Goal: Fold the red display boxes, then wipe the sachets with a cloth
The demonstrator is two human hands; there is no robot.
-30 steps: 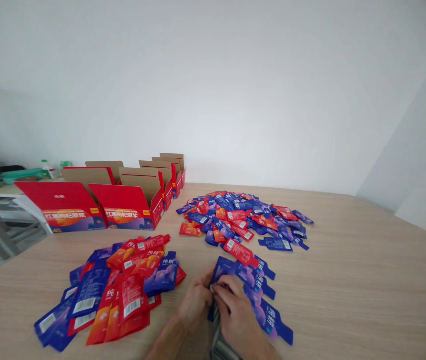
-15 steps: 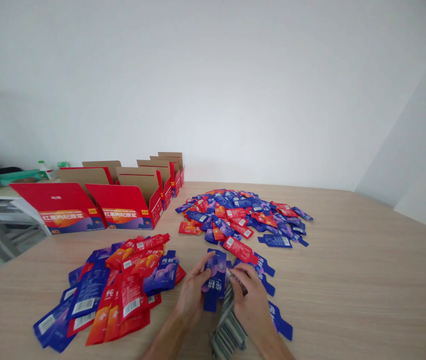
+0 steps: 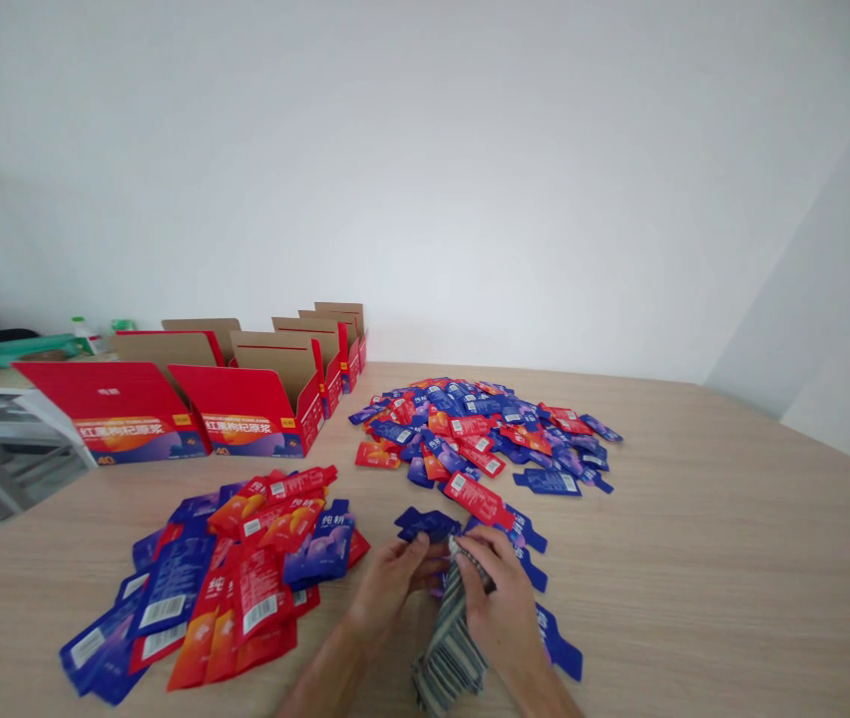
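My left hand (image 3: 389,583) is closed on a blue pouch (image 3: 426,524), thumb on its near edge, the pouch tipped so that its face is foreshortened. A grey-green striped cloth (image 3: 449,638) is bunched in my right hand (image 3: 501,593), its folds hanging toward the table's near side. The cloth's upper end lies close against the left fingertips and the pouch. Just beyond and to the right of my hands rest a red pouch (image 3: 477,499) and several blue pouches, one blue pouch (image 3: 561,643) beside my right wrist.
A pile of red and blue pouches (image 3: 245,568) lies left of my hands. Farther back spreads a larger pouch pile (image 3: 470,424). Red cardboard boxes (image 3: 241,419) with raised flaps stand in rows at the back left. Beyond the table (image 3: 694,558) is a white wall.
The blue pouch in my left hand has tipped from face-up to edge-on, and the left fingers have curled further around it. The right hand keeps hold of the cloth.
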